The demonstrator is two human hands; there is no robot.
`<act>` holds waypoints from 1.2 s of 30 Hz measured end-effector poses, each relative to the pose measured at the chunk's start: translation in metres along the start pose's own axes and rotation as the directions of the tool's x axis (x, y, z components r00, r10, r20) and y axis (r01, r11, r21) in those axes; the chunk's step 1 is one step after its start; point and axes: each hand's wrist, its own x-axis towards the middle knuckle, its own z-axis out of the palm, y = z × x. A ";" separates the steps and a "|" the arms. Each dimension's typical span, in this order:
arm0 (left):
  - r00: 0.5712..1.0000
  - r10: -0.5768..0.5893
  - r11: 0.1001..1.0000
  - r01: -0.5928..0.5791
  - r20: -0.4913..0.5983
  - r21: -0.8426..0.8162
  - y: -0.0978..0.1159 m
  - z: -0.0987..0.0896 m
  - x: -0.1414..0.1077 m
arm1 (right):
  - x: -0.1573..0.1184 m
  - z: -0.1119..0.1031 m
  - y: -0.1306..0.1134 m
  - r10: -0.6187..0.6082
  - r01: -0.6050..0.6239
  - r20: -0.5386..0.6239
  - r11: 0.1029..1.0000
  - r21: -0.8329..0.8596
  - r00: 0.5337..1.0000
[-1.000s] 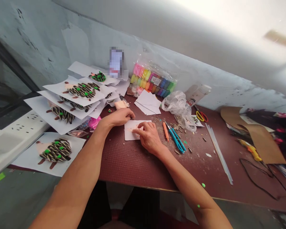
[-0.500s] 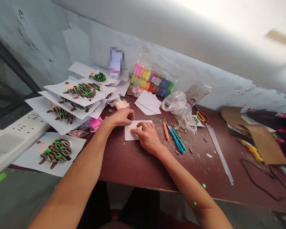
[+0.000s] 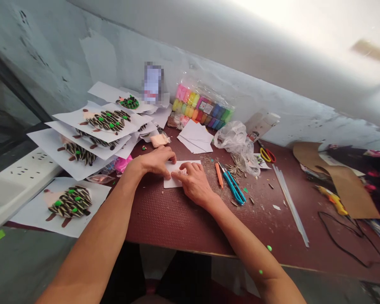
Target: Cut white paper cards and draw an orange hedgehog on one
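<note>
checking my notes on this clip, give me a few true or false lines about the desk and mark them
1. The fingers of the right hand rest on a white paper card. True.
2. A pair of scissors lies between the two hands. False: it lies well off to the right, past the plastic bag.
3. The pack of coloured modelling clay sits against the wall at the back of the desk. True.
4. The sheets bearing sunflower-seed-shell figures lie to the right of the hands. False: they lie to the left, beyond the left hand.
</note>
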 end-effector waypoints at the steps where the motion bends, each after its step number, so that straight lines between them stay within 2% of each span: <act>1: 1.000 0.007 1.000 -0.007 -0.012 -0.011 -0.002 0.001 0.000 | 0.000 0.000 0.000 -0.003 0.003 0.000 1.000 0.000 1.000; 5: 0.998 0.040 0.999 -0.042 -0.052 -0.030 -0.007 0.004 -0.003 | 0.002 0.000 0.000 -0.008 0.008 -0.002 1.000 -0.003 1.000; 13: 0.998 0.045 0.998 -0.047 -0.043 -0.042 -0.006 0.005 -0.003 | 0.005 0.004 0.002 0.019 -0.019 -0.011 0.999 0.037 1.000; 18: 0.997 0.055 0.998 -0.057 -0.054 -0.037 -0.006 0.002 -0.004 | 0.005 0.005 0.006 0.128 -0.117 -0.082 0.985 0.130 0.988; 21: 0.996 0.063 0.994 -0.069 -0.069 -0.090 -0.007 0.000 -0.004 | 0.002 0.003 0.011 0.169 -0.151 -0.121 0.978 0.146 0.978; 25: 0.982 -0.054 0.972 0.010 -0.183 -0.233 -0.010 0.005 0.005 | -0.002 0.005 0.019 0.215 -0.197 -0.129 0.970 0.139 0.968; 27: 0.953 -0.112 0.977 0.055 -0.280 -0.204 -0.010 0.010 0.011 | -0.003 0.006 0.022 0.237 -0.220 -0.131 0.966 0.132 0.963; 29: 0.947 -0.106 0.989 0.069 -0.302 -0.132 -0.010 0.012 0.016 | -0.005 0.007 0.025 0.248 -0.233 -0.124 0.964 0.126 0.961; 36: 0.976 -0.071 0.996 0.059 -0.207 -0.064 -0.010 0.008 0.027 | -0.008 0.001 0.029 0.241 -0.226 -0.123 0.966 0.122 0.963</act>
